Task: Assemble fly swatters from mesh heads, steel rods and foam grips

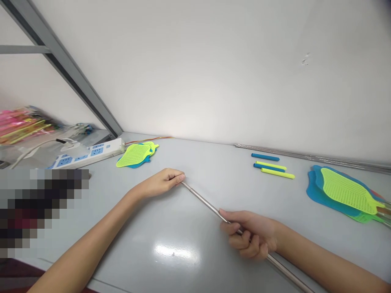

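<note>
A thin metal telescopic rod (201, 199) runs slantwise across the middle of the view, its lower end leaving the frame at the bottom right. My left hand (168, 182) pinches its far tip between thumb and fingers. Further down, my right hand (247, 234) wraps its fingers round the thicker part of the rod. Behind my left hand lie a yellow-green perforated fly swatter head (136, 155) and blue ones under it. Several blue and yellow-green plastic tubes, such as a yellow one (277, 173), lie beyond my right hand.
At the right lies a pile of swatter heads (348, 191), blue and yellow-green, some with rods attached. More metal rods (305, 156) rest along the wall. A white power strip (104, 152) and wrapped colourful goods (24, 124) are at the left, near a grey metal frame (70, 69).
</note>
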Available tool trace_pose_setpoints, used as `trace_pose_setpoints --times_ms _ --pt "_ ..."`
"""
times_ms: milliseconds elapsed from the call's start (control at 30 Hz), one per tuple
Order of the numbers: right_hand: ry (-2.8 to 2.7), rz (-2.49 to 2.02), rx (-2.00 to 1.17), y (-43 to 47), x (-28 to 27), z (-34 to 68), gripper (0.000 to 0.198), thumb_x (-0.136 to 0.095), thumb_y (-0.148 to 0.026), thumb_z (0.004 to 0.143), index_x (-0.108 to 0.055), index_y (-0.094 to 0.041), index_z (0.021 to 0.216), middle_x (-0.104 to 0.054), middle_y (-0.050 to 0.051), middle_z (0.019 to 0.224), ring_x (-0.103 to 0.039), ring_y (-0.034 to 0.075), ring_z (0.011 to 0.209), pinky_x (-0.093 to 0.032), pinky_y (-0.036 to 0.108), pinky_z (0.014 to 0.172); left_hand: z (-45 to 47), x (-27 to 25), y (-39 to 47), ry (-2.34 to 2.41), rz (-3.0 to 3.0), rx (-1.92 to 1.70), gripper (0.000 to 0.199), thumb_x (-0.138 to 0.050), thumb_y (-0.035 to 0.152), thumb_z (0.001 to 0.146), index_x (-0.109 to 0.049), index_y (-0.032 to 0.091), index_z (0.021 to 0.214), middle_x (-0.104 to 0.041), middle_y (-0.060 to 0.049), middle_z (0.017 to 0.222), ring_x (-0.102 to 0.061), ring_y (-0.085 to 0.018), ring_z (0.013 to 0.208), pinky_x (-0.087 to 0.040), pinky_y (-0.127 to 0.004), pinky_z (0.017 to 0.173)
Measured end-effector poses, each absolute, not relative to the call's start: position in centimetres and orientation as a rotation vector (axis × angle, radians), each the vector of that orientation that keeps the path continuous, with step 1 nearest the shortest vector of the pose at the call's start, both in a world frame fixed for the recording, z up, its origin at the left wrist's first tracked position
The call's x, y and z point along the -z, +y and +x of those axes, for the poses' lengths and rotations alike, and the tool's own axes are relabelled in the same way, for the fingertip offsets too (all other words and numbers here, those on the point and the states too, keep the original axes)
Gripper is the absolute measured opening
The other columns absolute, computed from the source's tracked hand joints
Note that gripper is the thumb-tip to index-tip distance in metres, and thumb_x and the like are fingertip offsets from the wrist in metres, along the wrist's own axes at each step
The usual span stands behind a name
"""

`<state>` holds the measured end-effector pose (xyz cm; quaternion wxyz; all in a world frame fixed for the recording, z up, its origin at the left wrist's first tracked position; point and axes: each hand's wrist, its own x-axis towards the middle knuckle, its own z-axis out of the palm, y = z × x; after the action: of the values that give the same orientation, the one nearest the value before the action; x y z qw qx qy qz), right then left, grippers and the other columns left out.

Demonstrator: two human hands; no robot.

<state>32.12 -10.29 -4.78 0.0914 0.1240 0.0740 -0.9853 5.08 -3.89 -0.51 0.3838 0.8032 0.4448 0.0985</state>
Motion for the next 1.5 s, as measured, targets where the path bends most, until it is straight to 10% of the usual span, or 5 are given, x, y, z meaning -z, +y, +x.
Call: trace_pose_setpoints --times_ms 833,1500 --pt "1.877 1.233 2.171 -6.9 0.5 36.3 0.035 -0.044 -0.049 0.079 -0.048 -0.015 0.072 -0.033 -0.006 0.057 -0.024 0.002 0.041 -0.02 0.017 0.037 6.7 -0.1 -5.8 1.172 2.341 -0.111 0.031 -0.022 0.036 0.09 -0.037 0.019 0.068 -0.041 0.003 0.063 -0.041 -0.012 0.061 -0.03 -0.022 0.057" --pt "1.758 1.087 2.173 -5.0 1.7 39.8 0.03 -0.055 -0.037 0.076 -0.062 -0.009 0.085 -0.031 -0.007 0.048 -0.021 0.002 0.039 -0.012 0.018 0.033 10.8 2.5 -10.3 1.155 2.819 0.042 0.023 -0.029 0.017 0.088 -0.037 0.018 0.066 -0.054 0.001 0.055 -0.039 -0.013 0.044 -0.032 -0.026 0.054"
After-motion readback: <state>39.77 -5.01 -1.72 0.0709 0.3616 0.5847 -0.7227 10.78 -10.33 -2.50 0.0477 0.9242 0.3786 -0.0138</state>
